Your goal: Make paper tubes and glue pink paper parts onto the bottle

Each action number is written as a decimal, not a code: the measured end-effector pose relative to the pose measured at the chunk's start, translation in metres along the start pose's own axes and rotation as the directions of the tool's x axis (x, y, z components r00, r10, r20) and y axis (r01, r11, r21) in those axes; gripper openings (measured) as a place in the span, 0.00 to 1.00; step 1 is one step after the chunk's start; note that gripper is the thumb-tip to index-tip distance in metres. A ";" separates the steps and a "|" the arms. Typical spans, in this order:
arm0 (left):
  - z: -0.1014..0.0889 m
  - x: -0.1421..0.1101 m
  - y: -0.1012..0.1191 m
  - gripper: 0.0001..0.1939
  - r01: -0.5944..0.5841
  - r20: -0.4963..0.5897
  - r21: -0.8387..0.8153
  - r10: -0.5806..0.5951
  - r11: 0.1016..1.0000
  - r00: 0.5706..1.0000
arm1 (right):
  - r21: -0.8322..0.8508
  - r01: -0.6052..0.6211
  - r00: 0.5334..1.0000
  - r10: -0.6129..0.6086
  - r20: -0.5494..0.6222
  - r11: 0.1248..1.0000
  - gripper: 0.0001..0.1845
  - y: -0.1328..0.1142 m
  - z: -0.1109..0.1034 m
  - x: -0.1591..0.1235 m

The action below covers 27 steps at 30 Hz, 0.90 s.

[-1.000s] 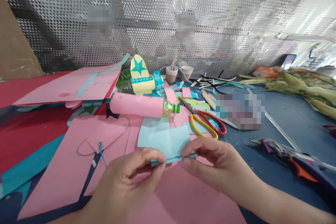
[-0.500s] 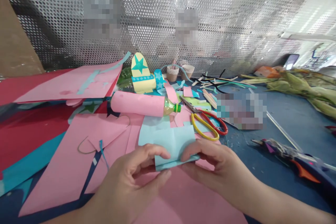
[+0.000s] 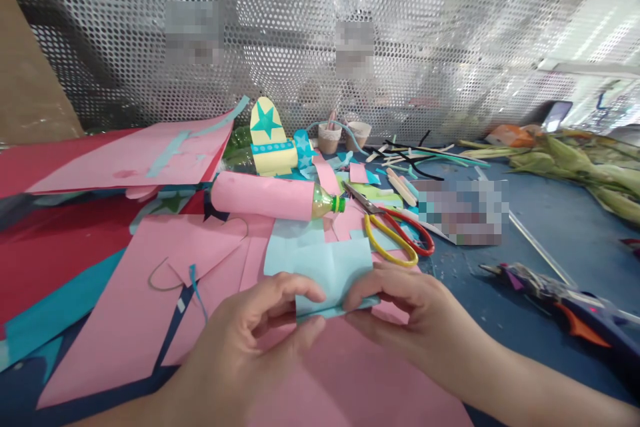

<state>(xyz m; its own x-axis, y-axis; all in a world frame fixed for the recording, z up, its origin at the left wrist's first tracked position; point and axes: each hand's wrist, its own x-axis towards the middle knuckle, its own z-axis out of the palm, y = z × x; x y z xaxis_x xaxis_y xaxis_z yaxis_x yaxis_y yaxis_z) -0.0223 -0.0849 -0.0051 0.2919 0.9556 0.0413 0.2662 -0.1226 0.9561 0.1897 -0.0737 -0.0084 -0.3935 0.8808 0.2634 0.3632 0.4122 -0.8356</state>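
A piece of light blue paper (image 3: 333,270) is held between both hands, its near edge folded over into a narrow strip. My left hand (image 3: 265,320) pinches the left end of that fold between thumb and fingers. On the right end, my right hand (image 3: 405,300) grips the fold the same way. Pink paper (image 3: 345,373) lies underneath the hands. Just beyond the blue paper are scissors (image 3: 395,230) with one yellow and one red handle. A green bottle wrapped in pink paper (image 3: 265,197) lies on its side behind the left hand.
A hot glue gun (image 3: 560,300) rests to the right on the blue table (image 3: 565,213). Pink and red sheets (image 3: 125,153) are piled at left. Farther back stand a star-decorated yellow paper piece (image 3: 270,137) and two small cups (image 3: 329,139). Corn husks (image 3: 575,167) lie at far right.
The near fold of the light blue paper looks slightly flatter, with the left thumb pressed closer over its edge. Both hands stay in nearly the same place.
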 end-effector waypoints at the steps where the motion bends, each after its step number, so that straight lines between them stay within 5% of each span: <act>1: 0.000 0.001 0.000 0.05 -0.003 0.002 0.004 0.003 1.000 1.000 | -0.019 0.019 1.000 -0.020 -0.012 1.000 0.05 -0.001 0.000 0.000; 7: 0.002 0.005 0.002 0.07 0.076 -0.008 -0.081 -0.077 0.994 0.997 | -0.052 0.056 0.998 -0.055 0.009 0.997 0.11 0.000 -0.001 -0.001; 14: 0.001 0.005 0.002 0.11 0.099 -0.042 -0.082 -0.102 0.992 0.994 | -0.128 0.062 0.998 -0.061 0.017 0.990 0.07 0.003 -0.003 -0.001; 21: 0.003 0.008 0.002 0.12 0.136 -0.023 -0.120 -0.140 0.983 0.990 | 0.285 -0.255 0.967 0.240 0.085 0.924 0.06 0.013 0.001 -0.003; 27: 0.003 0.007 -0.001 0.21 0.116 -0.051 -0.098 -0.121 0.988 0.991 | -0.028 -0.115 0.988 0.117 0.104 0.993 0.06 0.006 -0.002 0.003</act>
<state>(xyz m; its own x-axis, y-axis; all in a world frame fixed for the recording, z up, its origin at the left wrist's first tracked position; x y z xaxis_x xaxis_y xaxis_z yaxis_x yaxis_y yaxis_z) -0.0177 -0.0787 -0.0068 0.2105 0.9757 -0.0605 0.2067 0.0161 0.9783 0.1924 -0.0676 -0.0115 -0.4341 0.8938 0.1122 0.4294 0.3148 -0.8465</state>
